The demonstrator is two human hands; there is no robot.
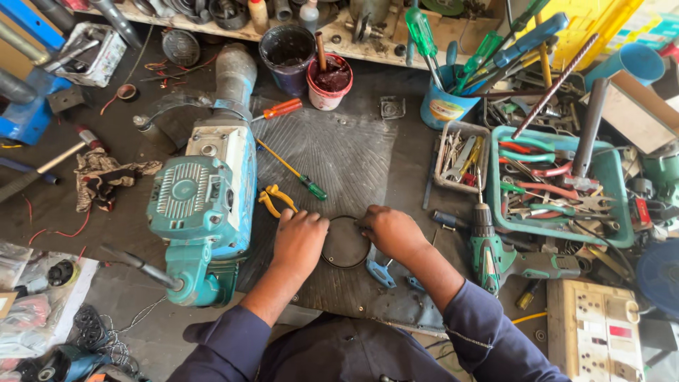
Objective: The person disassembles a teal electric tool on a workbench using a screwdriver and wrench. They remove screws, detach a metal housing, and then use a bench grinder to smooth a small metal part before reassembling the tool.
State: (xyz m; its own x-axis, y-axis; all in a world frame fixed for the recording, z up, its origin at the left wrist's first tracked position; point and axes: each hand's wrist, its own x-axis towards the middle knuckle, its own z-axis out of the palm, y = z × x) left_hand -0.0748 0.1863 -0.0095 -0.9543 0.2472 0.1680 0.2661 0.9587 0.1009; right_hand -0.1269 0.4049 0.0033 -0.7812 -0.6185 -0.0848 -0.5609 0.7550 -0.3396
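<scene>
The dark, dirty workbench (pixel 396 177) was crowded with tools. Near its front edge lay a ridged black rubber mat (pixel 332 155). Both arms reached forward from the front edge, palms down. The left hand (pixel 300 239) and the right hand (pixel 391 232) pinched the two sides of a thin black round ring (pixel 345 242), fingers curled on its rim. The ring lay flat on the mat between them. Being round, it pointed no way. A big teal power hammer (pixel 205 198) lay just left, its long side running front to back.
</scene>
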